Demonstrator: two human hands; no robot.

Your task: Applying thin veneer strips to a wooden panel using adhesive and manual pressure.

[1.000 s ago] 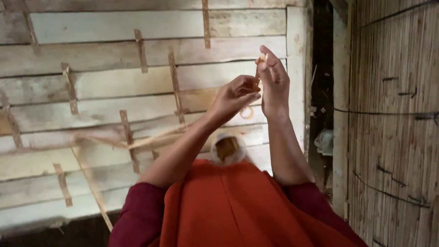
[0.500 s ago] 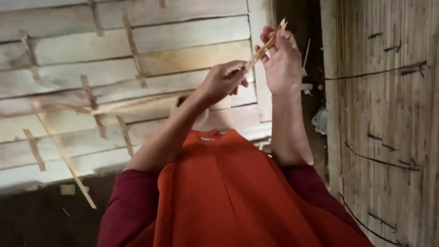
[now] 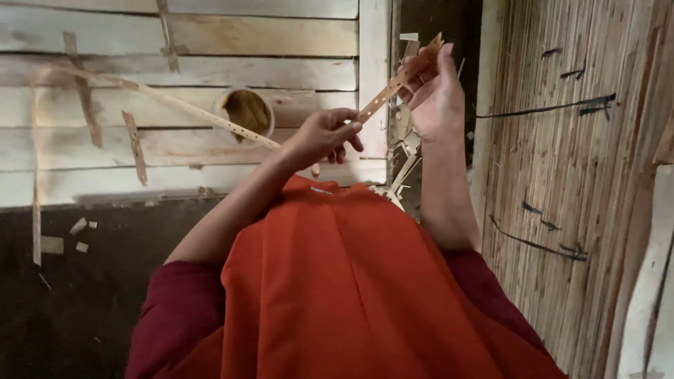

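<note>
The left hand [image 3: 324, 137], in the centre of the frame, is closed around a long, thin perforated bamboo strip [image 3: 382, 98], pinching it between thumb and fingers just below the strip's upper section. The right hand [image 3: 434, 95], upper centre-right, grips the same strip near its top end; the fingers curl over it and the thumb side backs it. The two grip points lie near each other, so the short span between them appears to be held straight and taut, a hold that would suit close handling of that section.

From the left hand the strip trails toward the upper left, crossing the pale wooden slat floor [image 3: 210, 35]. A row of small holes shows along this trailing part. It passes just beside a round container [image 3: 247, 112] with brownish contents, set on the slats within easy reach of the left hand.

Both forearms extend upward from an orange garment [image 3: 337, 281] with maroon sleeves [image 3: 175, 316] that fills the lower centre. Short offcuts [image 3: 400, 168] lie in a loose pile directly below the hands, at the slat edge. More flat strips [image 3: 133, 147] lie across the slats at left. A woven reed mat [image 3: 562, 175] covers the right of the frame. Small chips [image 3: 77, 226] lie on the dark ground at lower left.
</note>
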